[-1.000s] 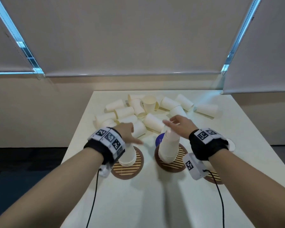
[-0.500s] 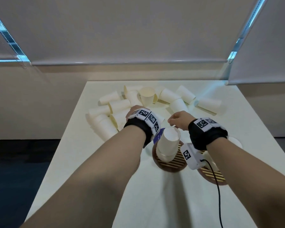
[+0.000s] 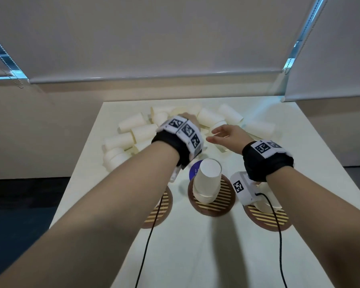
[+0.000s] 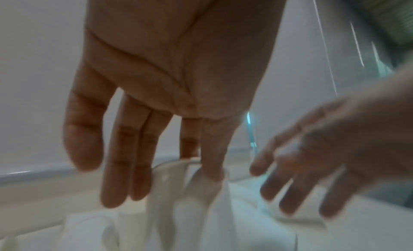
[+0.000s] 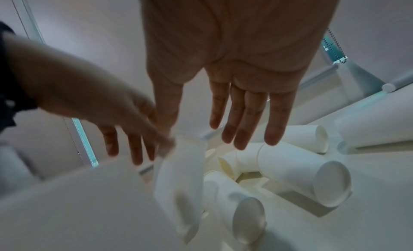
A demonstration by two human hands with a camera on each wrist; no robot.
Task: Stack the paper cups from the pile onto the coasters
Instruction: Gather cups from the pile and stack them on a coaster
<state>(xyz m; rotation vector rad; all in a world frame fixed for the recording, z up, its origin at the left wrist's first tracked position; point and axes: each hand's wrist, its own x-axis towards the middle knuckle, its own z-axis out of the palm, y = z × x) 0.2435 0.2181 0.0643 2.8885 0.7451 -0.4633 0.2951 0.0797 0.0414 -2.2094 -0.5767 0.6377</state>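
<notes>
White paper cups (image 3: 137, 129) lie on their sides in a pile at the far end of the table. My left hand (image 3: 188, 120) reaches into the pile; in the left wrist view its thumb and index finger (image 4: 210, 155) pinch the rim of one blurred cup (image 4: 185, 193), which also shows in the right wrist view (image 5: 178, 180). My right hand (image 3: 220, 135) hovers flat just right of it, fingers (image 5: 243, 117) spread and holding nothing. An upside-down cup stack (image 3: 207, 181) stands on the middle coaster (image 3: 224, 201). The left coaster (image 3: 164, 204) is half hidden by my arm.
The right coaster (image 3: 266, 217) carries cups partly hidden by my wrist camera (image 3: 244, 188). A blue disc (image 3: 194, 169) lies behind the middle stack. Black cables (image 3: 146, 246) trail toward me over the cream table (image 3: 195, 256). Walls and window blinds surround it.
My left hand left the left coaster and moved forward and right into the pile. My right hand came off the middle stack and went forward to the pile.
</notes>
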